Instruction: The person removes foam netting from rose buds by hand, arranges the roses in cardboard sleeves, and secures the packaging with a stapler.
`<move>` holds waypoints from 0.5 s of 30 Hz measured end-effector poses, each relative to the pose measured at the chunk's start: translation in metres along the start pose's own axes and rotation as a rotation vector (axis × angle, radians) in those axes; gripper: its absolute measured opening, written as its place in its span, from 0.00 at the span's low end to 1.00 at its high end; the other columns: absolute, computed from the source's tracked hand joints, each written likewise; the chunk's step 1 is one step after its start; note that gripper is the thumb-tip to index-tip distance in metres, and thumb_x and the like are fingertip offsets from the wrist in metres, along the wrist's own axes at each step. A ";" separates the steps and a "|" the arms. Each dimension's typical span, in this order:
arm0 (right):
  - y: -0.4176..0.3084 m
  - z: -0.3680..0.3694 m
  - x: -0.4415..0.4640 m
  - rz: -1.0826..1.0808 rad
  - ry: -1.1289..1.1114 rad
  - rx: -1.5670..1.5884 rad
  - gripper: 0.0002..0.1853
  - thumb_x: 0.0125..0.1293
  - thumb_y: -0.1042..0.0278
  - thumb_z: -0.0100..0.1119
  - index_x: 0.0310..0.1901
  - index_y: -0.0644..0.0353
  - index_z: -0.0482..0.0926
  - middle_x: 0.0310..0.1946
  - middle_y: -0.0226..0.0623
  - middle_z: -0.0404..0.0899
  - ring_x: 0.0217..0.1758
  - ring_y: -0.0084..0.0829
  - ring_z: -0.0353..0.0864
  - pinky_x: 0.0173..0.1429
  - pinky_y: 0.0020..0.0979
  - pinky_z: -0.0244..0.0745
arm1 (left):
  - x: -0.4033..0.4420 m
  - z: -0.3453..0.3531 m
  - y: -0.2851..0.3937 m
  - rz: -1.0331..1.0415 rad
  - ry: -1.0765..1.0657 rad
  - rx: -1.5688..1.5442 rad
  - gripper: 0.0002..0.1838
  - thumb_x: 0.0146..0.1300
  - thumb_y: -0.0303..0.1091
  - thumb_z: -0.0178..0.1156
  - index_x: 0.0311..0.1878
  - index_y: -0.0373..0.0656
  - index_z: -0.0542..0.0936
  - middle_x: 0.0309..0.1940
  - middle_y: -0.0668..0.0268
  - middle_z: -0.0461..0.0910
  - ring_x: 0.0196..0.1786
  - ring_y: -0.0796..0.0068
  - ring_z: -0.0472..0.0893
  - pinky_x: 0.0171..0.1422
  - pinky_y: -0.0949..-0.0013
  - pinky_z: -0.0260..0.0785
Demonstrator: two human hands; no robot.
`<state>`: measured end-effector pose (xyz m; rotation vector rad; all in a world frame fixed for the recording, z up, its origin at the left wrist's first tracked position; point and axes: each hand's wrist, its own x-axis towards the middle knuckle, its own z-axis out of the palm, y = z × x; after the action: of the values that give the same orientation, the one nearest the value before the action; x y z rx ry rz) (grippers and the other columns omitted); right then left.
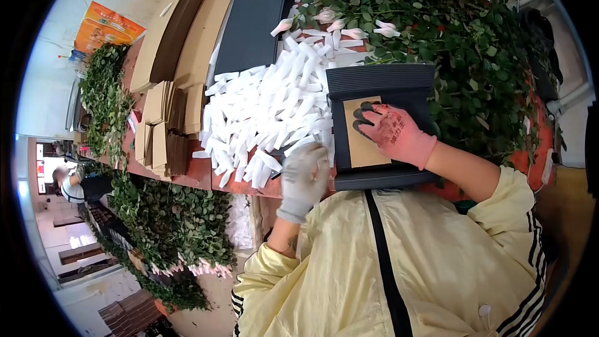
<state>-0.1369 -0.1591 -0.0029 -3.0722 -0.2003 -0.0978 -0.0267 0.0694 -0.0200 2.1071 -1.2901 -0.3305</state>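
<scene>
My right hand [396, 132], in a pink glove with dark fingertips, lies with its fingers stretched out on a brown cardboard piece [365, 145]. That cardboard rests on a black ribbed sheet [380, 80], whose far and near ends show ridges. My left hand [304, 178], in a greyish-white glove, is raised beside the sheet's left edge. Motion smears its fingers, and I cannot make out anything in them. Close by is a large heap of white mesh sleeves [274, 106]. Pale pink rose heads [324, 15], some wearing white sleeves, lie beyond the heap.
Leafy rose stems [462, 43] cover the table's right side. Stacked cardboard [165, 37] and smaller folded cardboard pieces [163, 125] stand at left, beside a dark flat stack [253, 19]. More roses [168, 224] lie at lower left, with another person [78, 184] farther back.
</scene>
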 end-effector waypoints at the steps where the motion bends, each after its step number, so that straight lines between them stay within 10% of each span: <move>1: 0.000 0.000 -0.005 -0.032 0.058 -0.048 0.14 0.58 0.66 0.46 0.47 0.51 0.75 0.48 0.35 0.74 0.53 0.34 0.73 0.57 0.34 0.67 | -0.010 0.003 -0.022 -0.115 0.004 0.100 0.24 0.50 0.35 0.60 0.53 0.42 0.73 0.54 0.55 0.71 0.58 0.53 0.69 0.61 0.57 0.62; 9: 0.001 0.017 -0.011 -0.010 0.118 -0.040 0.16 0.60 0.66 0.45 0.50 0.50 0.74 0.52 0.37 0.75 0.57 0.35 0.72 0.62 0.33 0.63 | 0.016 -0.011 -0.076 -0.198 -0.288 0.625 0.33 0.38 0.36 0.64 0.55 0.49 0.72 0.53 0.62 0.72 0.54 0.59 0.72 0.61 0.58 0.60; 15: 0.004 0.015 -0.008 0.027 0.031 0.021 0.17 0.58 0.65 0.47 0.50 0.51 0.75 0.53 0.39 0.75 0.57 0.36 0.73 0.62 0.34 0.64 | 0.010 -0.066 -0.048 -0.045 -0.044 0.571 0.27 0.38 0.36 0.65 0.48 0.43 0.74 0.39 0.58 0.75 0.44 0.57 0.75 0.52 0.57 0.66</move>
<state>-0.1439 -0.1629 -0.0182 -3.0493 -0.1567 -0.1412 0.0463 0.1020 0.0013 2.6120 -1.4920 -0.0206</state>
